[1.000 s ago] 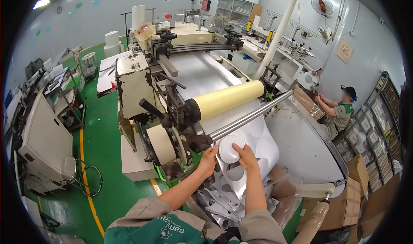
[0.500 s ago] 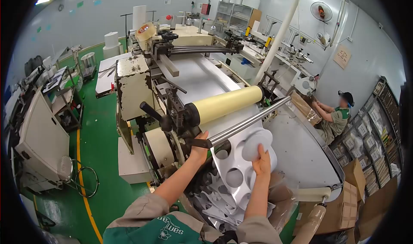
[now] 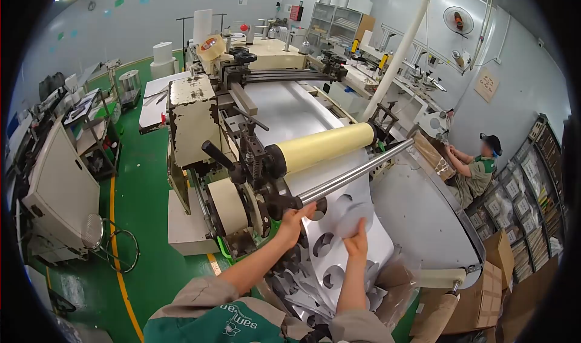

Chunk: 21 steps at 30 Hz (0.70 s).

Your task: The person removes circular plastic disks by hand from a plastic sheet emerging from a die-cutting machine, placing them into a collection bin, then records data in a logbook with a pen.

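My right hand [image 3: 356, 241] grips a white round disc [image 3: 353, 220], possibly a small stack, with the thumb on top. Beneath it hangs a white punched sheet [image 3: 370, 255] with rows of round holes, coming down from the yellow roller [image 3: 327, 147]. At the sheet's left edge, just under the steel bar [image 3: 357, 174], is my left hand [image 3: 293, 227]; its fingers stretch toward a hole and hold nothing visible. Some fingertips are hard to make out. Crumpled punched scrap [image 3: 299, 290] piles up below the hands.
The machine's black lever [image 3: 218, 155] and chipped cream housing [image 3: 192, 122] stand left of the roller. A grey metal panel [image 3: 411, 222] lies to the right, near cardboard boxes [image 3: 481, 297]. Another person [image 3: 478, 167] sits at the far right. A wire stool [image 3: 115, 246] stands on the green floor.
My left hand has moved right and slightly down, from the bar's end to the sheet's edge. My right hand and the disc have shifted slightly left and down. The view has tilted a little.
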Available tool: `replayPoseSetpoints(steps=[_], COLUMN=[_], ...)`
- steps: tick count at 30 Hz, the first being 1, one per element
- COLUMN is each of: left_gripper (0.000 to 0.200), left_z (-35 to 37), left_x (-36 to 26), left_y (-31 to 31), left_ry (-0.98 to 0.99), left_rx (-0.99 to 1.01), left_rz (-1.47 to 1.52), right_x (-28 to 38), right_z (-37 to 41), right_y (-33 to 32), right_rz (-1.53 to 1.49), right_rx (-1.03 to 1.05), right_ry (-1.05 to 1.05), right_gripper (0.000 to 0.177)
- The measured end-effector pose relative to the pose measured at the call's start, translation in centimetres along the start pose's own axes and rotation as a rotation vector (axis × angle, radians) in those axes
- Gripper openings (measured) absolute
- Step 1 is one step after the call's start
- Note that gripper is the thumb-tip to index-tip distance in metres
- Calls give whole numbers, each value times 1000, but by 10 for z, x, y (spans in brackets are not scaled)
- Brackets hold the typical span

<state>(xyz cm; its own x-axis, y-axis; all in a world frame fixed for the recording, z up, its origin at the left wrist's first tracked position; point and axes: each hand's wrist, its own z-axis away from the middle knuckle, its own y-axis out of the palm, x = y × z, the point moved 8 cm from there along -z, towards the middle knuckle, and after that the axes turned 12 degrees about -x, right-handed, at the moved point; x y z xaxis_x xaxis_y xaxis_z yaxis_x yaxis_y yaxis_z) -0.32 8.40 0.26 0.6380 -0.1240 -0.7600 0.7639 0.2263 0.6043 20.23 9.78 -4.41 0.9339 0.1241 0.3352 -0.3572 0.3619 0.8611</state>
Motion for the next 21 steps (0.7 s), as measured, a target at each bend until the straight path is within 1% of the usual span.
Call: replayPoseSetpoints(steps=[1,2,4,7,8,10,12,13,16,17,18,19,20,21], left_gripper=[29,24,19,19,21,22,25,27,33,30,27,24,22,22], left_z=[-8,-25,-27,-38,-35,-25,-37,-43,-47,-38,-21,-8,-4,1], left_x=[-1,-3,-26,-27,-29,-36,-26,-19,9,17,18,21,27,27], left_y=[-7,-16,-13,-17,-13,-8,-16,-20,-19,-16,-8,-3,-3,-5], left_ry=[-43,25,140,108,92,78,106,117,-4,-6,-8,-33,-31,-38], left_rx=[-48,-113,-84,-39,-12,-68,-88,-97,-32,1,36,43,49,38], left_rz=[35,220,228,222,259,278,259,248,269,190,108,110,160,125], right_x=[15,28,45,42,39,27,15,10,-5,-4,-10,-18,-31,-33], right_z=[0,2,8,11,12,25,25,30,34,16,-1,-1,10,7], right_y=[-4,-9,-1,22,34,71,89,97,111,94,81,87,89,78], right_rz=[-71,-150,-185,29,119,387,568,631,689,846,920,995,925,898], right_rx=[-12,-22,12,25,42,101,145,132,214,135,138,144,269,258], right_ry=[-50,-67,-129,-145,-187,-274,-302,-310,-291,-304,-292,-280,-108,-94], right_gripper=[38,39,39,38,40,43,46,48,48,48,51,54,55,53])
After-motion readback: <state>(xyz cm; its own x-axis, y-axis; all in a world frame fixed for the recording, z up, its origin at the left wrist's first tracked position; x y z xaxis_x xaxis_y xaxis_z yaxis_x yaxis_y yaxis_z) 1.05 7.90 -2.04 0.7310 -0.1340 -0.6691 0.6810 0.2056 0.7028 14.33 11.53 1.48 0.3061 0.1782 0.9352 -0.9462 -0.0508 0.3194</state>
